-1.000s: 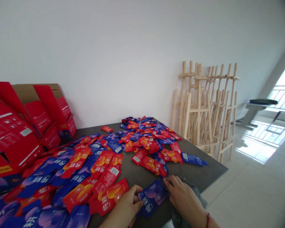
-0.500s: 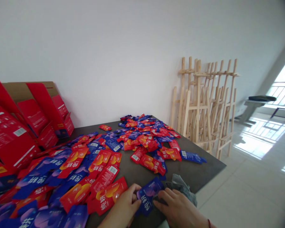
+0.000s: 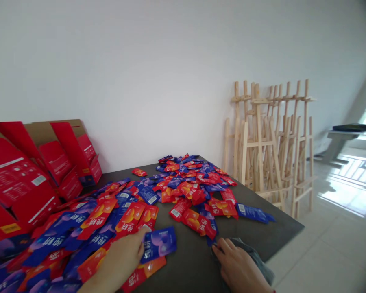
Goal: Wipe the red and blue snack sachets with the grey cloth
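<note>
My left hand (image 3: 126, 252) is closed on the near end of a blue packet (image 3: 160, 244) with purple round shapes and white lettering. It holds this packet over a red and orange packet (image 3: 154, 266) on the dark table. To the right, my right hand (image 3: 239, 264) is closed with fingertips pressed together near the table. A crumpled grey cloth (image 3: 259, 258) bunches under and beside that hand, and a dark edge shows at the fingertips. Just beyond these fingers lies the front of a loose pile of red and blue packets (image 3: 198, 221).
Many packets (image 3: 94, 219) cover the left of the dark table (image 3: 186, 264). Open red cardboard boxes (image 3: 21, 183) stand at the back left against the white wall (image 3: 158, 81). Wooden easels (image 3: 259, 142) lean beyond the table's right edge, over a shiny tiled floor (image 3: 323, 236).
My left hand has carried the blue packet leftward, away from my right hand. My right hand and the cloth have shifted slightly right. The view has also shifted a little.
</note>
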`<control>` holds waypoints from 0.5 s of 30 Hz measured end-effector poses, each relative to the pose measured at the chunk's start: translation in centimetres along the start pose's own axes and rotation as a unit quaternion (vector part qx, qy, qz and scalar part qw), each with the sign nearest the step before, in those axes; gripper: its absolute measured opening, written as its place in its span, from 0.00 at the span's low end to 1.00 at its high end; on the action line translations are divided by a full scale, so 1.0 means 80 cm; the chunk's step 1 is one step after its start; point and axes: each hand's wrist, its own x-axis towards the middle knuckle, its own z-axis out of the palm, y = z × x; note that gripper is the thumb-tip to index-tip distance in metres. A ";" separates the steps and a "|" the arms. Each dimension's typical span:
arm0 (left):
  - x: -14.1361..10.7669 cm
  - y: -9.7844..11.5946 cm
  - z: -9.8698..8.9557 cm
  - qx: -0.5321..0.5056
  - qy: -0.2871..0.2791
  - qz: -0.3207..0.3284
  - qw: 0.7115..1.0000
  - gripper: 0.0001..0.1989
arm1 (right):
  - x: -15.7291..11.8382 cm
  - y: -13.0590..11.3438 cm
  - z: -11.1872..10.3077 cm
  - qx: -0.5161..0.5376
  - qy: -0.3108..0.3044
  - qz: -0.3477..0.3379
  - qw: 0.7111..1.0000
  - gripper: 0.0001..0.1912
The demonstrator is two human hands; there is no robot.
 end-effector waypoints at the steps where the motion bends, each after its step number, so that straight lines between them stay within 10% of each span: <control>1: 0.003 -0.014 -0.007 0.033 -0.001 -0.015 0.999 0.21 | 0.001 0.000 0.002 -0.003 0.000 -0.002 1.000 0.23; 6: 0.017 -0.017 -0.031 0.169 0.095 -0.015 0.981 0.19 | 0.001 -0.004 0.003 0.002 0.002 -0.001 1.000 0.22; 15: 0.084 0.182 0.048 0.096 0.152 0.318 0.931 0.18 | 0.002 -0.006 -0.001 0.043 0.025 0.007 0.999 0.18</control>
